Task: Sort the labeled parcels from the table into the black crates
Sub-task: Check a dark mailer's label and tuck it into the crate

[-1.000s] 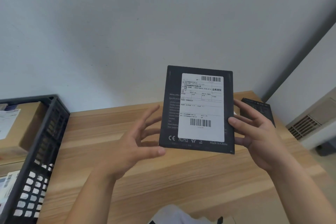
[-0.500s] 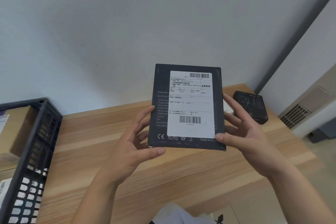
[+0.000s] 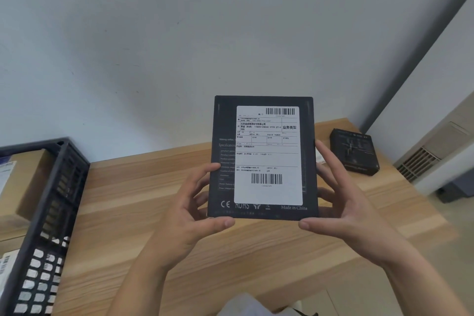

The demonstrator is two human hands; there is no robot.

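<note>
Black parcel [image 3: 264,159] upright, long axis vertical, label facing camera; left hand [image 3: 189,215], right hand [image 3: 343,202] gripping sides

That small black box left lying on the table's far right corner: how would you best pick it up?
The small black box lies flat near the table's far right corner, top face up. Probably come from above and pinch its two opposite side edges; its low, flat shape leaves little else to grip.

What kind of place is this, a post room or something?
Probably a small parcel-sorting corner indoors. Two hands hold up a dark flat box bearing a barcoded shipping label, above a wooden table; a black crate beside it already holds a labeled cardboard box.
</note>
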